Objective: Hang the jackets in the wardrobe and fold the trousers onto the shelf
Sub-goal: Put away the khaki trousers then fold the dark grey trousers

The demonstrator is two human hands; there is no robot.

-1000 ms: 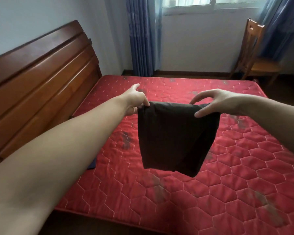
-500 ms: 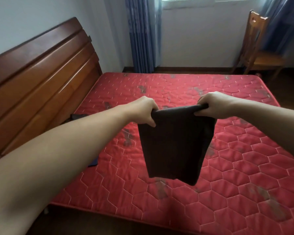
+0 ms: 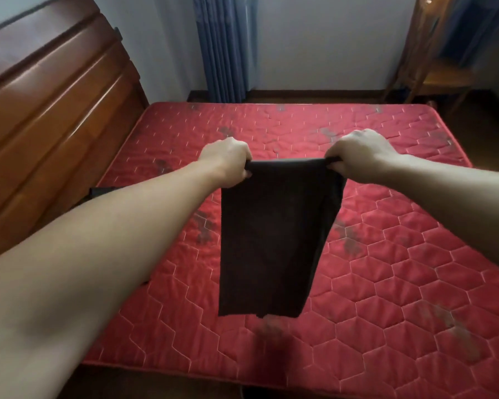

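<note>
Dark folded trousers [image 3: 274, 237] hang in the air over the red quilted mattress [image 3: 386, 254]. My left hand [image 3: 228, 161] is closed on the top left corner of the fold. My right hand [image 3: 357, 154] is closed on the top right corner. The top edge is stretched level between both fists, and the cloth drops straight down with its lower edge free above the mattress. No jackets, wardrobe or shelf are in view.
A wooden headboard [image 3: 46, 116] runs along the left. A small dark cloth [image 3: 101, 192] peeks out beside my left forearm at the mattress edge. Blue curtains [image 3: 225, 47] hang on the far wall, and a wooden chair [image 3: 432, 61] stands at the back right.
Both hands went from a loose fingertip pinch to closed fists on the fold's top corners. The trousers have come lower and nearer to me, hanging longer and narrower.
</note>
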